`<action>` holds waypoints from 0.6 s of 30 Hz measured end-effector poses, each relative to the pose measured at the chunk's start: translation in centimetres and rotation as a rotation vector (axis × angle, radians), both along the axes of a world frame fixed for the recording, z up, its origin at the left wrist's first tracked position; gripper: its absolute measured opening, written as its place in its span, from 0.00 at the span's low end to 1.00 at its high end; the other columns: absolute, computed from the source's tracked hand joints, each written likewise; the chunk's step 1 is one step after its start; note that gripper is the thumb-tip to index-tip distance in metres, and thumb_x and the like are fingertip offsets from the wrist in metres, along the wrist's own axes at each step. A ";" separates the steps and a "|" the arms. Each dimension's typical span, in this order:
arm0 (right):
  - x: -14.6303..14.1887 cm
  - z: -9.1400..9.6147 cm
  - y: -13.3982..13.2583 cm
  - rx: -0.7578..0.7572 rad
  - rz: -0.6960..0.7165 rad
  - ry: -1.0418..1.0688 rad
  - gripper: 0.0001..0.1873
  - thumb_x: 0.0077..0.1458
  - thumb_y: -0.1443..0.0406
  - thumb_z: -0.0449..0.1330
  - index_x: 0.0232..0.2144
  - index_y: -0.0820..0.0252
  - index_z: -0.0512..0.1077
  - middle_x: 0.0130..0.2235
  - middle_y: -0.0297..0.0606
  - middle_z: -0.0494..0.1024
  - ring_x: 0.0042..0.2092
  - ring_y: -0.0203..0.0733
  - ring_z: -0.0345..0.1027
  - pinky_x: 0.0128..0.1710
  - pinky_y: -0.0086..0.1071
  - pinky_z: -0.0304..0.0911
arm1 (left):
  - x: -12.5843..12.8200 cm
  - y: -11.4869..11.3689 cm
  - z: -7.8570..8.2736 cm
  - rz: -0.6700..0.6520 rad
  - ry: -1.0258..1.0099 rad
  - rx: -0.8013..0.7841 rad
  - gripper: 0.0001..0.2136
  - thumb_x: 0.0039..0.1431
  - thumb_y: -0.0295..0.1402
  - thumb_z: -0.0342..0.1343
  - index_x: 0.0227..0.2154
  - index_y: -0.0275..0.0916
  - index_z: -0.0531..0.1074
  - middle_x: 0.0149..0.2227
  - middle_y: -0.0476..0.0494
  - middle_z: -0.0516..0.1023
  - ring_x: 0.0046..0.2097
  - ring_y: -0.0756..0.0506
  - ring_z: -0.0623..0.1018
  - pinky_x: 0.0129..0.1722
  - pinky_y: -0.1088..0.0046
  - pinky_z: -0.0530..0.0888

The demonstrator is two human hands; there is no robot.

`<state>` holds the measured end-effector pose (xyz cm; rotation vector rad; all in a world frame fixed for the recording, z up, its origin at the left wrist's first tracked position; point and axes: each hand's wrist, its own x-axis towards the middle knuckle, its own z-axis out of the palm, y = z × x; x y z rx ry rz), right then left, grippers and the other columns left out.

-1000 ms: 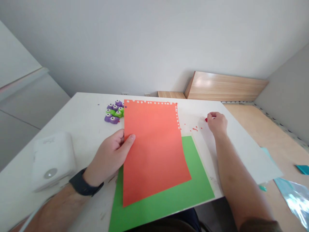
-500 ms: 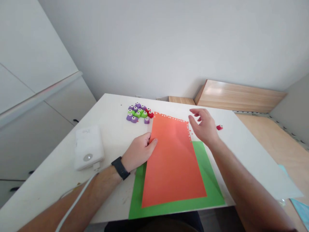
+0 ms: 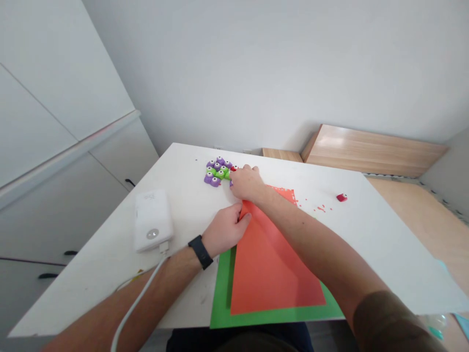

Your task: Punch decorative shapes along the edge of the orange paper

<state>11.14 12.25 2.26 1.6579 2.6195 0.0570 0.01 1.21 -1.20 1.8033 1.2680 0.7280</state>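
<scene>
My left hand (image 3: 226,228), with a dark watch band on its wrist, pinches the left edge of an orange paper sheet (image 3: 271,264). Small punched holes run along the sheet's far edge. Under it lies a green sheet (image 3: 222,288). My right hand (image 3: 247,183) reaches across the orange sheet to the right side of a cluster of craft punches (image 3: 220,174), purple, green and red with white round tops. Its fingers curl downward there, beside a red craft punch (image 3: 233,168). What lies under these fingers is hidden.
Another red craft punch (image 3: 342,197) sits alone at the right, near scattered orange paper bits (image 3: 321,208). A white box-shaped device (image 3: 153,220) with a white cable (image 3: 141,298) stands at the left of the white table (image 3: 381,244). Behind is a wooden board (image 3: 373,149).
My right hand has swung left, from beside the sheet's far right corner to the craft punches. My left hand keeps its hold on the sheet. The view has shifted slightly.
</scene>
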 end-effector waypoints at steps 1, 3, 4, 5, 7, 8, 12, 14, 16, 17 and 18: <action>-0.1 -0.1 0.0 0.001 -0.008 -0.005 0.13 0.66 0.62 0.60 0.47 0.60 0.80 0.51 0.53 0.83 0.57 0.62 0.69 0.56 0.56 0.61 | 0.0 0.0 0.0 0.000 0.000 -0.001 0.09 0.66 0.38 0.55 0.31 0.42 0.73 0.28 0.47 0.78 0.33 0.43 0.77 0.34 0.68 0.72; -0.1 0.0 -0.1 0.022 -0.015 0.019 0.13 0.67 0.62 0.60 0.48 0.60 0.80 0.52 0.54 0.82 0.58 0.61 0.68 0.56 0.54 0.60 | 0.0 -0.1 0.2 0.001 0.000 -0.002 0.09 0.66 0.38 0.54 0.31 0.42 0.73 0.28 0.47 0.78 0.33 0.43 0.77 0.34 0.68 0.72; 0.1 0.1 -0.3 0.039 -0.014 0.048 0.13 0.67 0.61 0.60 0.49 0.60 0.79 0.52 0.53 0.82 0.58 0.61 0.68 0.56 0.54 0.60 | 0.0 -0.1 0.2 0.003 -0.001 -0.002 0.09 0.66 0.38 0.54 0.31 0.42 0.73 0.28 0.47 0.78 0.33 0.43 0.77 0.34 0.68 0.72; 0.4 0.3 -0.6 0.062 -0.011 0.092 0.13 0.68 0.60 0.60 0.49 0.60 0.78 0.52 0.53 0.82 0.58 0.61 0.68 0.56 0.53 0.61 | 0.1 -0.1 0.3 0.006 -0.002 -0.001 0.09 0.66 0.38 0.54 0.31 0.42 0.74 0.28 0.47 0.78 0.33 0.43 0.77 0.34 0.69 0.72; 1.4 1.0 -1.2 0.114 -0.011 0.227 0.12 0.69 0.60 0.61 0.50 0.59 0.77 0.52 0.50 0.82 0.58 0.59 0.69 0.56 0.51 0.61 | 0.1 -0.2 0.3 0.014 -0.005 0.002 0.09 0.66 0.38 0.55 0.31 0.42 0.74 0.28 0.48 0.78 0.33 0.43 0.77 0.34 0.69 0.71; 2.2 1.3 -1.5 0.143 -0.015 0.317 0.11 0.69 0.60 0.60 0.50 0.58 0.76 0.52 0.49 0.82 0.57 0.58 0.69 0.56 0.50 0.62 | 0.0 -0.2 0.3 0.017 -0.005 0.003 0.09 0.66 0.38 0.55 0.31 0.42 0.74 0.28 0.48 0.78 0.33 0.43 0.77 0.34 0.69 0.71; 6.5 2.5 -3.0 0.152 -0.081 0.766 0.09 0.69 0.59 0.60 0.47 0.57 0.70 0.47 0.45 0.82 0.50 0.50 0.75 0.49 0.43 0.66 | 0.0 -0.3 0.3 0.031 -0.008 0.007 0.09 0.66 0.39 0.55 0.32 0.42 0.74 0.28 0.48 0.78 0.32 0.44 0.77 0.34 0.69 0.71; 9.2 2.7 -4.0 0.092 -0.124 1.029 0.13 0.68 0.54 0.61 0.46 0.54 0.68 0.44 0.42 0.82 0.45 0.47 0.77 0.43 0.40 0.68 | 0.0 -0.3 0.3 0.038 -0.011 0.011 0.09 0.67 0.39 0.55 0.33 0.42 0.75 0.27 0.49 0.77 0.32 0.44 0.76 0.33 0.69 0.71; 12.0 2.6 -5.3 0.021 -0.173 1.258 0.18 0.64 0.49 0.65 0.43 0.53 0.66 0.40 0.38 0.82 0.40 0.45 0.78 0.39 0.38 0.67 | 0.0 -0.4 0.3 0.043 -0.013 0.015 0.10 0.67 0.40 0.55 0.33 0.43 0.75 0.26 0.50 0.77 0.31 0.44 0.76 0.33 0.69 0.71; 13.3 2.4 -6.0 -0.007 -0.213 1.337 0.20 0.62 0.49 0.67 0.43 0.53 0.65 0.38 0.37 0.82 0.39 0.44 0.78 0.36 0.36 0.66 | 0.0 -0.4 0.3 0.044 -0.014 0.017 0.10 0.67 0.41 0.55 0.33 0.43 0.75 0.26 0.50 0.76 0.31 0.44 0.76 0.33 0.69 0.71; 14.6 2.2 -6.7 -0.029 -0.255 1.400 0.22 0.59 0.49 0.70 0.42 0.53 0.65 0.37 0.35 0.81 0.37 0.43 0.77 0.34 0.35 0.65 | 0.0 -0.4 0.3 0.046 -0.014 0.020 0.10 0.67 0.41 0.55 0.33 0.43 0.75 0.25 0.50 0.76 0.31 0.44 0.76 0.32 0.70 0.71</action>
